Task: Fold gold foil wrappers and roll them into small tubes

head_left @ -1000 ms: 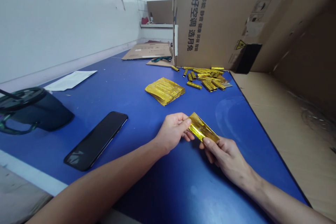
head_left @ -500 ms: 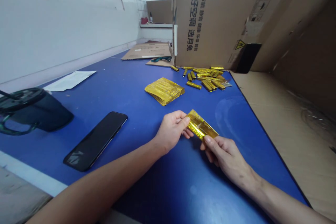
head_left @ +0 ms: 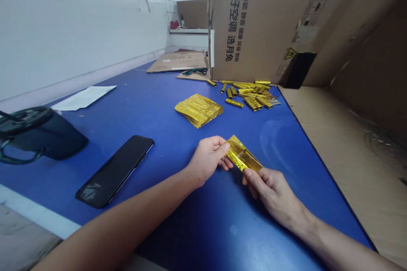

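Observation:
Between my two hands, above the blue table (head_left: 190, 228), a shiny gold foil piece (head_left: 241, 155) is stretched at a slant. My left hand (head_left: 211, 156) pinches its upper left end between thumb and fingers. The lower right end is gripped by my right hand (head_left: 270, 188), thumb on top. Beyond my left hand lies a fanned stack of gold foil sheets (head_left: 199, 110). Several small gold foil tubes (head_left: 253, 102) are heaped farther back, near the cardboard box.
A black phone (head_left: 115, 171) and a dark cup with handle and straw (head_left: 44, 133) are on the left. White paper (head_left: 84, 98) lies near the wall. A large cardboard box (head_left: 257, 21) stands at the back; flat cardboard (head_left: 178, 61) lies beside it.
My right thumb has shifted slightly left along the foil piece. The foil's upper corner sits a little lower. My left hand has hardly moved.

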A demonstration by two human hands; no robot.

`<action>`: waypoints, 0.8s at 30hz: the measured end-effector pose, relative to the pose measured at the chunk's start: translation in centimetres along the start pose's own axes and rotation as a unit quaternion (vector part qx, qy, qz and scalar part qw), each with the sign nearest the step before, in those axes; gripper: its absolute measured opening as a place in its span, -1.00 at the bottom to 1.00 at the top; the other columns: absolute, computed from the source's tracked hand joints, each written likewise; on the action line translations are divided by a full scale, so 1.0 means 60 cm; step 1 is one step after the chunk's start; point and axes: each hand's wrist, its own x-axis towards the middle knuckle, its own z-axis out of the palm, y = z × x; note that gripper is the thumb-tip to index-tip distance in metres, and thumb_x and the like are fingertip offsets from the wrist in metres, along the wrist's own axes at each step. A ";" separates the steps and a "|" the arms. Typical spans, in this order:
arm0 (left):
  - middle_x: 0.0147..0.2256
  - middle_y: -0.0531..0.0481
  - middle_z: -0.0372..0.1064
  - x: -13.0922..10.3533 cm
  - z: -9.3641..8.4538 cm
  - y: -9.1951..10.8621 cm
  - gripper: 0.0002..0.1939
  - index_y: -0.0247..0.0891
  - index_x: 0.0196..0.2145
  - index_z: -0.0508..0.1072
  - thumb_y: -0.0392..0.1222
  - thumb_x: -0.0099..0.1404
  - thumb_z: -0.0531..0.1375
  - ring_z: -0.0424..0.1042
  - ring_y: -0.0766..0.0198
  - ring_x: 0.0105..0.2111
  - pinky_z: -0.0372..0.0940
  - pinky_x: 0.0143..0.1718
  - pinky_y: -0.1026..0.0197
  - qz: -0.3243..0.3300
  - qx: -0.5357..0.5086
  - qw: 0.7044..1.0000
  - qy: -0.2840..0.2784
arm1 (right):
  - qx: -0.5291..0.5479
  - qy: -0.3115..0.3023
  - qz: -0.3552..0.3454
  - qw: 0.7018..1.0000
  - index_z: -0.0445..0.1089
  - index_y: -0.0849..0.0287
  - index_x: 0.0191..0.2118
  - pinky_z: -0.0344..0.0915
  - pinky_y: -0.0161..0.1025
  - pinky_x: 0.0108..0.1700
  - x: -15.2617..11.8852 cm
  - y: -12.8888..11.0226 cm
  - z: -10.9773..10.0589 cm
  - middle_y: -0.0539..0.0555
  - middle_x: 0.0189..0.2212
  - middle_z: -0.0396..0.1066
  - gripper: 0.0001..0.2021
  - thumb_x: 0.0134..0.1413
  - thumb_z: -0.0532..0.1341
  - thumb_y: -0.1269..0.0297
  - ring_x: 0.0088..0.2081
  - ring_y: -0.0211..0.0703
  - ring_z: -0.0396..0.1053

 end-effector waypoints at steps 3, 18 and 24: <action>-0.61 0.00 0.33 0.003 -0.004 0.002 -0.87 -0.37 -0.48 0.25 -0.23 0.14 0.07 0.33 0.40 -0.65 0.22 -0.62 0.38 -0.014 -0.006 1.000 -0.022 | 0.043 -0.004 0.018 0.999 0.27 0.22 -0.54 -0.11 -0.41 -0.69 0.005 0.001 -0.003 -0.12 -0.76 0.07 -0.62 0.05 -0.02 0.02 -0.71 -0.41 -0.06; -0.62 0.03 0.31 0.004 0.000 -0.001 -0.92 -0.37 -0.45 0.25 -0.30 0.16 0.03 0.32 0.41 -0.65 0.23 -0.61 0.37 -0.016 0.017 1.000 -0.004 | 0.037 0.038 -0.014 0.998 0.26 0.20 -0.46 0.04 -0.41 -0.66 0.004 -0.006 -0.006 -0.06 -0.65 0.26 -0.76 0.05 0.04 0.14 -0.69 -0.39 0.10; -0.59 0.05 0.28 0.014 -0.017 0.004 -0.87 -0.38 -0.40 0.31 -0.30 0.17 0.00 0.24 0.45 -0.65 0.16 -0.62 0.38 -0.013 0.124 0.991 -0.055 | -0.117 0.004 -0.112 0.987 0.32 0.18 -0.42 0.13 -0.37 -0.55 -0.008 -0.013 -0.005 -0.06 -0.61 0.24 -0.82 0.03 0.08 0.19 -0.58 -0.33 0.16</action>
